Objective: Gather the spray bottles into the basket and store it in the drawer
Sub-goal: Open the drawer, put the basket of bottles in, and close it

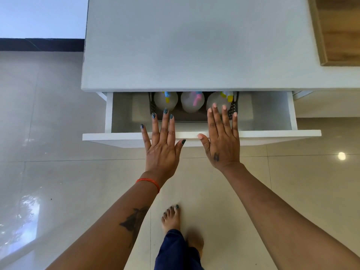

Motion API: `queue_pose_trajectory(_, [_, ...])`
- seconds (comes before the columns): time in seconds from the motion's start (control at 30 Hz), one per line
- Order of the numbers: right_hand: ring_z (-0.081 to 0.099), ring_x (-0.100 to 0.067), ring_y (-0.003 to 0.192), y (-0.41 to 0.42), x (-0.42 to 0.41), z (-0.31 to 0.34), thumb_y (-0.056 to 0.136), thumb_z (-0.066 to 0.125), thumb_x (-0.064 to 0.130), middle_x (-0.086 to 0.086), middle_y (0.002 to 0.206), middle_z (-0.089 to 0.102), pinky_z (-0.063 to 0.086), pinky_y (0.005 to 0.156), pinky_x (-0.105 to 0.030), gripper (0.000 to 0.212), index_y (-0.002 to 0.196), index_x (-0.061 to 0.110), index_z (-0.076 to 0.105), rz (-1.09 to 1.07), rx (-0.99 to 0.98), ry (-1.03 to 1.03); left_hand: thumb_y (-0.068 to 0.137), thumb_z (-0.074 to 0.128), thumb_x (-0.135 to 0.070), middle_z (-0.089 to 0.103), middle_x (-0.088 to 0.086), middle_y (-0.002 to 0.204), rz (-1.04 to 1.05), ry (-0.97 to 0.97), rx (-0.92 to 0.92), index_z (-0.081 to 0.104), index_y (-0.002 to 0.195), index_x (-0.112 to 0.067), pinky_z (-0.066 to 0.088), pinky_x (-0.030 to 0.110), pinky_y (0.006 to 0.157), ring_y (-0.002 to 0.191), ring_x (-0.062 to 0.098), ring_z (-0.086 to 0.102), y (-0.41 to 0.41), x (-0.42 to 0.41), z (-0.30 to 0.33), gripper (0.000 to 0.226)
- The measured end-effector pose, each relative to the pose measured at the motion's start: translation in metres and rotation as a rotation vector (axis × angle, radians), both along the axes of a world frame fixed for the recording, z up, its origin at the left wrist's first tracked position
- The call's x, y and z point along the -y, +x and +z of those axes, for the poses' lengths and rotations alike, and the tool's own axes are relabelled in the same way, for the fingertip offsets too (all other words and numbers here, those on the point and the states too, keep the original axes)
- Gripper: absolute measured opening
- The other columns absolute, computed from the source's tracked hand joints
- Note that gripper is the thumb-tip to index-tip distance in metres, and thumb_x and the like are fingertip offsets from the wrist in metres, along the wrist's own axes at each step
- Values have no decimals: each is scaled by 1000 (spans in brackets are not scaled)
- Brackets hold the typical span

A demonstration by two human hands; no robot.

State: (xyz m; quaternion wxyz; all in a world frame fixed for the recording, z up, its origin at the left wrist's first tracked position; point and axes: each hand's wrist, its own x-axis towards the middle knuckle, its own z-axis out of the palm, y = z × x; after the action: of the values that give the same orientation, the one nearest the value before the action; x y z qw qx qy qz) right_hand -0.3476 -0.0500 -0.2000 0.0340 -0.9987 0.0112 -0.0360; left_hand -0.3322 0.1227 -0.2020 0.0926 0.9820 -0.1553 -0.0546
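A white drawer [272, 133] stands pulled out under a grey countertop [185, 45]. Inside it sits a dark basket [191, 117] holding three clear spray bottles: the left bottle [165, 101] with a blue and yellow nozzle, the middle bottle [191, 102] with a pink nozzle, the right bottle [218, 100] with a yellow nozzle. The counter edge hides the backs of the bottles. My left hand [163, 141] and my right hand [222, 139] hover flat over the drawer's front edge, fingers spread, holding nothing.
A wooden panel [339, 30] lies at the counter's far right. Glossy beige floor tiles [48, 152] surround the cabinet. My bare foot [172, 217] and a blue trouser leg [175, 250] are below the drawer front.
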Motion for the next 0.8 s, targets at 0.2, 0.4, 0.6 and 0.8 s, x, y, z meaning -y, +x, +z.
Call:
queue_pose_trajectory(0.2, [15,-31,143,49,12,-1,96,12,50,-15,154,23,4,116,-47,68,146,5,18,11,49,-73,99,20,-44,-15,0,152,-9,-38,71,-8,145,-16,-13,51,113,142,23,-15,49,11,-6,62])
queue_pose_trajectory(0.4, [27,-33,140,92,21,-3,97,30,44,-16,151,31,11,116,-47,63,145,3,23,61,201,-109,99,39,-30,7,7,158,-66,-5,218,5,149,-8,1,57,113,145,38,11,89,16,-8,64])
queue_pose_trajectory(0.6, [39,-30,135,113,30,-7,92,47,48,-11,145,43,19,113,-46,69,141,4,29,96,324,-293,93,55,-24,33,4,154,-60,69,356,27,146,-19,7,60,110,142,34,26,119,13,-10,60])
queue_pose_trajectory(0.8, [21,-28,141,110,26,2,94,43,48,-13,151,33,9,117,-46,71,145,4,23,81,232,-179,93,55,-27,33,1,153,-36,65,332,30,146,-20,10,53,116,143,27,26,119,15,0,59])
